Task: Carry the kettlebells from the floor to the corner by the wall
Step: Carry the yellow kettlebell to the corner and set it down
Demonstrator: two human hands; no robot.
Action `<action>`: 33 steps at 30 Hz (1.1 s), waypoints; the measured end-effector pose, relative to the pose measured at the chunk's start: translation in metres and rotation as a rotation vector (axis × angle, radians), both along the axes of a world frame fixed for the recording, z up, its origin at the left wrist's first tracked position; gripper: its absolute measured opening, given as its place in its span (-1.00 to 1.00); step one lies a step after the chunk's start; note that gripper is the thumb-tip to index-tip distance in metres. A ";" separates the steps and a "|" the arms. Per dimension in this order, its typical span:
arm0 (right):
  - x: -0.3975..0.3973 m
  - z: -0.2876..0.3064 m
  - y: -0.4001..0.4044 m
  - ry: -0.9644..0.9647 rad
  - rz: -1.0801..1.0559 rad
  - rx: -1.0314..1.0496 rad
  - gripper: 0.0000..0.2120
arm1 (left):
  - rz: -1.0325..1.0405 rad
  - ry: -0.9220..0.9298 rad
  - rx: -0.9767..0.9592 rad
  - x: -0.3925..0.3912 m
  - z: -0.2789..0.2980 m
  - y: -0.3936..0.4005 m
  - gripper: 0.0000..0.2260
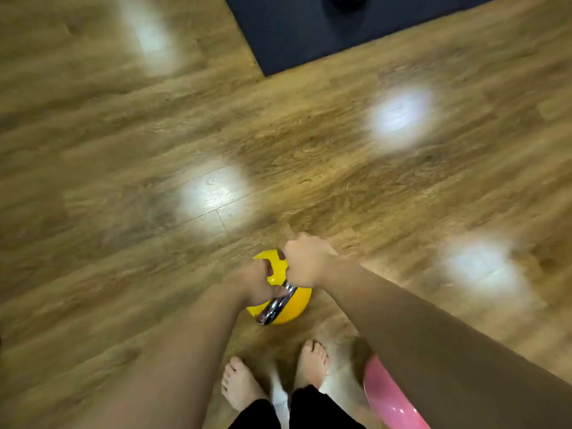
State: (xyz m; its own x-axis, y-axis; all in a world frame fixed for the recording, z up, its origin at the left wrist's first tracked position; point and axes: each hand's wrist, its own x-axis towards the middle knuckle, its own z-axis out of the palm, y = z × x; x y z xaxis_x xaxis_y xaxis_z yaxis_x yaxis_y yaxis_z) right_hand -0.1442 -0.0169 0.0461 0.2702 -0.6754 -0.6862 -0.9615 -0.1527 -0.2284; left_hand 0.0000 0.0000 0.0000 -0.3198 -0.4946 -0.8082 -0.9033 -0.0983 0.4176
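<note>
A yellow kettlebell [295, 306] with a shiny metal handle hangs just above the wooden floor in front of my bare feet. My left hand [255, 281] grips the near end of the handle. My right hand [306, 261] is closed over the far end of the same handle. Both fists hide most of the handle and the top of the yellow ball. The picture is blurred by motion.
A pink rounded object [390, 400], partly hidden under my right forearm, lies on the floor at the lower right. A dark mat [309, 35] covers the floor at the top, with a dark object on it at the frame's edge. My bare feet [275, 373] stand close below the kettlebell.
</note>
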 end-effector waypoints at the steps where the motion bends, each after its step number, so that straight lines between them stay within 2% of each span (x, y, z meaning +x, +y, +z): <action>1: 0.000 -0.009 0.002 0.025 0.069 0.067 -0.63 | 0.019 0.009 0.071 -0.003 -0.012 0.003 -0.45; 3: -0.003 -0.038 0.009 0.051 0.218 0.141 -0.62 | 0.022 0.030 0.181 -0.011 -0.043 0.016 -0.46; 5: -0.003 -0.060 0.017 0.100 0.343 0.153 -0.66 | 0.050 0.065 0.238 -0.017 -0.067 0.031 -0.57; 8: -0.002 -0.078 0.019 0.123 0.481 0.153 -0.65 | 0.227 0.127 0.287 -0.026 -0.087 0.047 -0.78; 13: 0.012 -0.079 0.021 0.190 0.491 0.193 -0.73 | 0.336 0.135 0.225 -0.029 -0.077 0.059 -0.84; 18: 0.031 -0.079 0.041 0.207 0.449 0.263 -0.79 | 0.320 0.122 0.195 -0.007 -0.073 0.077 -0.87; 21: 0.031 -0.075 0.056 0.173 0.385 0.279 -0.80 | 0.240 0.061 0.136 0.002 -0.066 0.085 -0.87; 27: 0.039 -0.027 0.063 0.058 0.290 0.302 -0.80 | 0.090 0.092 0.157 0.028 -0.007 0.071 -0.86; 33: 0.049 0.076 0.062 -0.013 0.275 0.268 -0.92 | -0.018 0.088 -0.036 0.049 0.105 0.072 -0.86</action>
